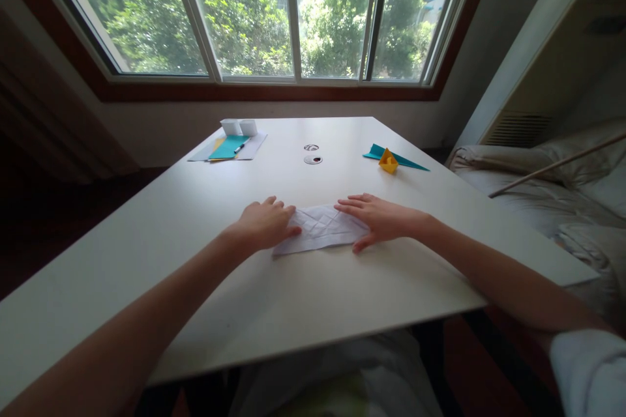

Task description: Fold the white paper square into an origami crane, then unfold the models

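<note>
White, creased paper [320, 228] lies flat between the two sets of fingers, its long axis running from one hand to the other with a slight tilt. The left hand [267, 223] rests over its left end, fingers loosely bent and thumb on the surface; the right hand [381, 216] covers the right end, fingers outstretched and thumb spread away. Neither hand is clearly nearer, and neither visibly pinches the sheet; how hard they press, I cannot tell. Beyond the right fingers sit a yellow paper boat [388, 161] and a teal paper plane [413, 163].
</note>
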Demonstrator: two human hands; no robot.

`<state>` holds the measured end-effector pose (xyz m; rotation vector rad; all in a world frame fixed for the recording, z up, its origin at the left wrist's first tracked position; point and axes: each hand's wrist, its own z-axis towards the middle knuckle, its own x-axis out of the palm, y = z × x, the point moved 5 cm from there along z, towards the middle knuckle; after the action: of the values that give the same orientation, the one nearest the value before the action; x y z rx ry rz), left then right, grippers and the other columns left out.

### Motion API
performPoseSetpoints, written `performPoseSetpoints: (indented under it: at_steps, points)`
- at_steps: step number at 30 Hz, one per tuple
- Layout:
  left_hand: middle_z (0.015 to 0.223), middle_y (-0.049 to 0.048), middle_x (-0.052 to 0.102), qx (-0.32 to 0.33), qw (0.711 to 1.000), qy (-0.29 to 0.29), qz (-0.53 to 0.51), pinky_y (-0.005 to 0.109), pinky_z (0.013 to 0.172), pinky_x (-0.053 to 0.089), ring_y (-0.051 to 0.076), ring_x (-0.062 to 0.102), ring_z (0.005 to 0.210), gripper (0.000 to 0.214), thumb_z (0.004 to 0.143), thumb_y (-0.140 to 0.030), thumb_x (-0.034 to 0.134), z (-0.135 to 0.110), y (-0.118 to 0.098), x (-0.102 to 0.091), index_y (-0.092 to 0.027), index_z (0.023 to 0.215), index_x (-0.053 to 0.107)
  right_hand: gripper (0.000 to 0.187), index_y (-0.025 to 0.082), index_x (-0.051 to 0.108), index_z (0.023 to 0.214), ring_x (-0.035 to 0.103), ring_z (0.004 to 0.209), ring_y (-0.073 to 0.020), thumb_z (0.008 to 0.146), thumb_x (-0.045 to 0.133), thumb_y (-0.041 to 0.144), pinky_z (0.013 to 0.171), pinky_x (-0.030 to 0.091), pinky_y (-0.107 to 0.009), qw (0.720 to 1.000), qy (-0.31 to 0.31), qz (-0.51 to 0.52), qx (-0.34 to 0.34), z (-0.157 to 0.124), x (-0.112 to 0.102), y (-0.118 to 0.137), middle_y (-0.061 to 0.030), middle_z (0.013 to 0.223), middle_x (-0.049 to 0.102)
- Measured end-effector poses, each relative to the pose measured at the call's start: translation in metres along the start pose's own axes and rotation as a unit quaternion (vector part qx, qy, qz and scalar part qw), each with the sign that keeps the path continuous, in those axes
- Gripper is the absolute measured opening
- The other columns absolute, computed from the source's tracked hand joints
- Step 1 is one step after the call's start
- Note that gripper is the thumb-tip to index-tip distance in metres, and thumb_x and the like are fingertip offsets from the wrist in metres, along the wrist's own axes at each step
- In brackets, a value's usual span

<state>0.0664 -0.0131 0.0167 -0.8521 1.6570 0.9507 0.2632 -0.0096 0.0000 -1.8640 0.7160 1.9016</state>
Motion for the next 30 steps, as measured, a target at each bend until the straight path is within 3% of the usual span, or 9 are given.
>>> performPoseSetpoints:
  at_steps: [4,9,14,18,23,26,28,30]
  points:
    - [0.111,0.0134,0.057,0.046,0.998,-0.026,-0.03,0.038,0.081,0.043,0.028,0.049,0.105,0.05,0.084,-0.054,0.036,0.011,0.013,0.01,-0.018,0.114,0.054,0.069,0.019,0.046,0.129,0.05,0.111,-0.0253,0.072,0.056,0.058,0.095,0.035,-0.039,0.998,-0.027,0.006,-0.06,-0.002,-0.011,0.012,-0.0123,0.126,0.052]
    - [0.136,0.012,0.039,0.066,0.994,-0.058,-0.071,0.042,0.097,0.033,0.031,0.029,0.127,0.06,0.082,-0.061,0.032,0.022,0.029,0.025,-0.023,0.128,0.045,0.028,0.019,0.061,0.107,0.059,0.09,-0.0181,0.084,0.049,0.032,0.083,0.04,-0.032,0.993,-0.05,-0.019,-0.102,-0.005,-0.017,0.021,-0.008,0.098,0.066]
    - [0.139,0.0098,0.036,0.072,0.989,-0.056,-0.114,0.043,0.102,0.026,0.03,0.026,0.129,0.064,0.082,-0.063,0.029,0.031,0.037,0.032,-0.025,0.133,0.039,0.025,0.017,0.065,0.085,0.06,0.074,-0.0151,0.088,0.041,0.024,0.079,0.04,-0.031,0.985,-0.106,-0.084,-0.103,-0.006,-0.022,0.025,-0.0056,0.079,0.068]
    - [0.134,0.0064,0.044,0.089,0.966,-0.036,-0.239,0.038,0.104,0.023,0.026,0.031,0.126,0.062,0.086,-0.06,0.017,0.033,0.039,0.028,-0.024,0.124,0.051,0.026,0.017,0.065,0.086,0.06,0.067,-0.014,0.089,0.04,0.024,0.074,0.04,-0.029,0.974,-0.196,-0.093,-0.067,-0.009,-0.031,0.019,-0.0046,0.075,0.068]
    - [0.123,0.0054,0.055,0.051,0.889,-0.029,-0.453,0.037,0.1,0.029,0.027,0.045,0.115,0.073,0.082,-0.068,0.014,0.03,0.053,0.019,-0.02,0.11,0.061,0.024,0.019,0.065,0.094,0.062,0.069,-0.0135,0.088,0.043,0.027,0.067,0.043,-0.025,0.954,-0.301,-0.005,0.012,-0.017,-0.045,0.006,-0.0028,0.083,0.07]
    - [0.111,0.0085,0.062,0.017,0.848,-0.037,-0.528,0.038,0.093,0.036,0.027,0.051,0.108,0.076,0.08,-0.07,0.014,0.032,0.063,0.02,-0.017,0.108,0.06,0.026,0.02,0.066,0.094,0.062,0.068,-0.0133,0.087,0.044,0.032,0.065,0.045,-0.025,0.934,-0.339,0.059,0.101,-0.021,-0.052,-0.006,-0.0016,0.085,0.07]
    - [0.103,0.0098,0.063,0.006,0.844,-0.037,-0.534,0.037,0.086,0.04,0.025,0.054,0.1,0.074,0.08,-0.07,0.016,0.033,0.067,0.022,-0.015,0.107,0.058,0.029,0.02,0.067,0.095,0.062,0.07,-0.0145,0.086,0.045,0.036,0.064,0.047,-0.026,0.915,-0.356,0.104,0.161,-0.022,-0.054,-0.018,-0.0021,0.084,0.07]
    - [0.101,0.0102,0.062,0.007,0.865,-0.04,-0.499,0.035,0.08,0.042,0.024,0.055,0.094,0.069,0.08,-0.069,0.025,0.034,0.067,0.023,-0.014,0.104,0.058,0.032,0.018,0.067,0.094,0.062,0.076,-0.0171,0.084,0.046,0.039,0.068,0.048,-0.029,0.895,-0.368,0.155,0.199,-0.023,-0.053,-0.032,-0.0038,0.086,0.069]
